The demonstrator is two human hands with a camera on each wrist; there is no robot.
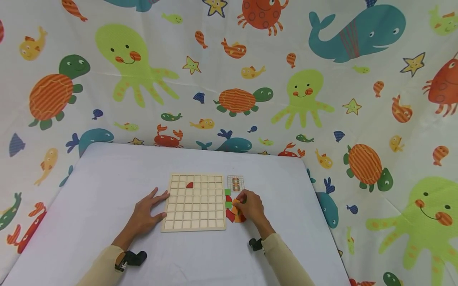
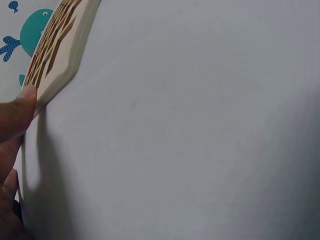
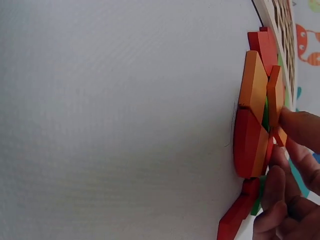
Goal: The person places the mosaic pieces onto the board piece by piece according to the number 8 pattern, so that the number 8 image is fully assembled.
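Note:
A square wooden grid board (image 1: 193,231) lies on the table, with one red quarter-round piece (image 1: 190,185) in a cell of an upper row. At the board's left edge rests my left hand (image 1: 143,214), fingers spread and thumb touching the rim; the left wrist view shows the thumb (image 2: 20,112) against the board's side (image 2: 70,65). My right hand (image 1: 253,206) is over the loose pieces right of the board. It pinches an orange block (image 3: 274,95), which stands tilted among the others. Its fingers partly cover the pile.
Along the board's right edge lie green squares (image 1: 227,192), red pieces (image 1: 229,215) and orange pieces (image 1: 237,218). A small printed grid card (image 1: 235,183) lies above them. White cloth covers the table (image 1: 118,171). Behind it hangs a sea-animal curtain (image 1: 229,59).

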